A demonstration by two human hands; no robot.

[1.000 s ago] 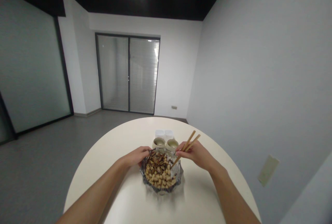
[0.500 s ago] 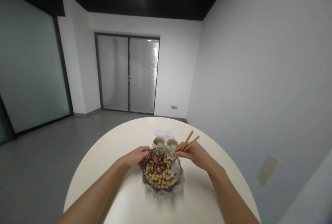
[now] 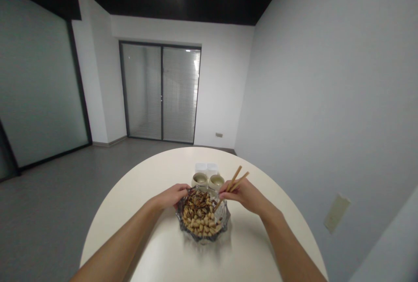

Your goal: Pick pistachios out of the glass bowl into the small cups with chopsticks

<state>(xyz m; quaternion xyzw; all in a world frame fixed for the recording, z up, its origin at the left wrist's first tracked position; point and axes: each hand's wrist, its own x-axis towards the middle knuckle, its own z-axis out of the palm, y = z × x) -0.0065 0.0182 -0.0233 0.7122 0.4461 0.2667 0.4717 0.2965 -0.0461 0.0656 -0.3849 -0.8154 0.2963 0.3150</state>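
A faceted glass bowl (image 3: 196,235) sits near the middle of the table, with dark striped sunflower seeds (image 3: 197,200) heaped in its far half and pale pistachios (image 3: 198,223) in its near half. My left hand (image 3: 171,196) grips the bowl's left rim. My right hand (image 3: 240,193) is shut on a pair of wooden chopsticks (image 3: 234,181), just beyond the bowl's right rim. Their lower tips (image 3: 216,207) reach in over the bowl, near the seeds and nuts.
Two pale ceramic cups (image 3: 200,179) stand just behind the bowl, with two small white square containers (image 3: 206,168) beyond them. The round white table (image 3: 248,247) has a curved edge on every side. Grey floor, walls and a glass door surround it.
My right hand and the chopsticks have shifted slightly left, toward the bowl. My left hand has stayed on the rim.
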